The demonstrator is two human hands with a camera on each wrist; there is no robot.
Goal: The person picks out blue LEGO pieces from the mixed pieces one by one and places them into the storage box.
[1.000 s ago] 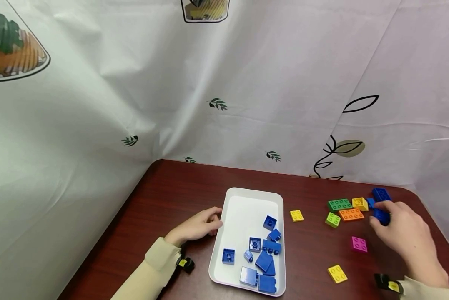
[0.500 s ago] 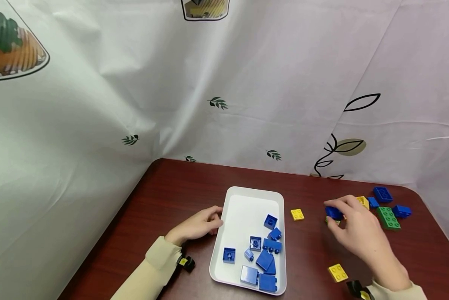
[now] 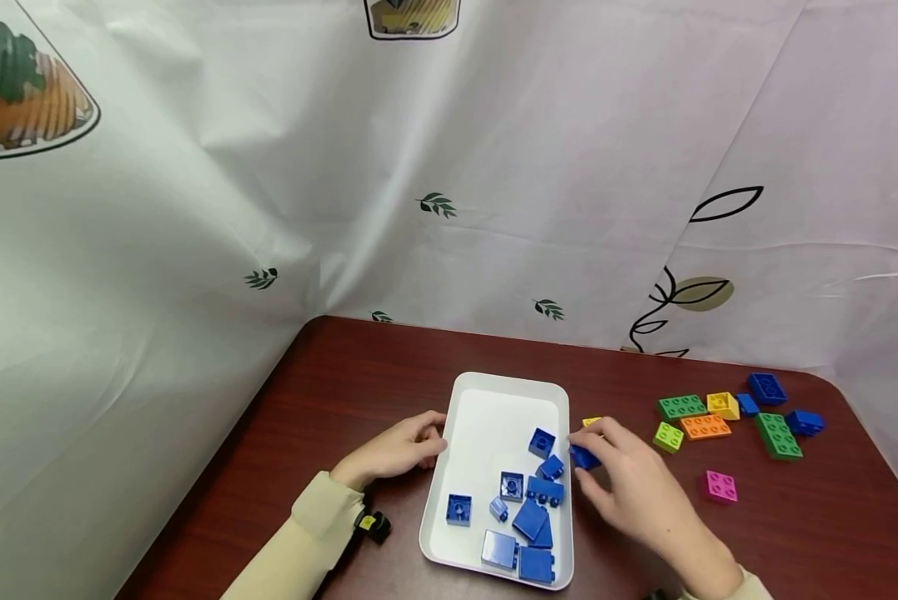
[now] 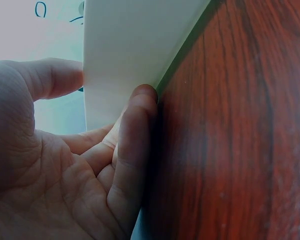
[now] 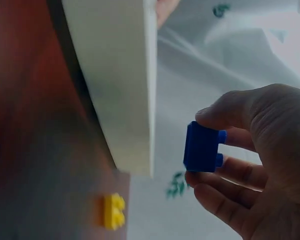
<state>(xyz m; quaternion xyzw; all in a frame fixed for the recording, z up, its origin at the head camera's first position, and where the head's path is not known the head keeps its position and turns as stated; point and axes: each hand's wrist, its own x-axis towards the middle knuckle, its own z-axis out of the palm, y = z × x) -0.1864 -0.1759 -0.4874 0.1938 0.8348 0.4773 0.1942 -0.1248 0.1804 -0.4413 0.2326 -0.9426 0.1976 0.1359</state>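
Note:
My left hand (image 3: 390,454) holds the left side of a white tray (image 3: 486,387). In the left wrist view its thumb meets the rim, and the curled fingers (image 4: 135,135) press on the outer wall. Several blue bricks, such as one stud-down square brick (image 3: 459,509), lie in the tray, mostly in its near right part. Just outside the tray's right rim, my right hand (image 3: 632,487) pinches a blue toy brick (image 5: 202,148) between thumb and fingers, above the table. The right wrist view shows two of its studs facing the palm.
Right of the tray a yellow brick (image 3: 590,422) is partly behind my right hand. Farther right lie a green brick (image 3: 682,407), an orange brick (image 3: 705,427), a lime brick (image 3: 668,437), a pink brick (image 3: 720,487) and several blue ones, one at the far corner (image 3: 767,388).
My right hand has carried the blue brick leftward from the right-hand group of bricks to the tray's right rim. My left hand and the tray stay where they were.

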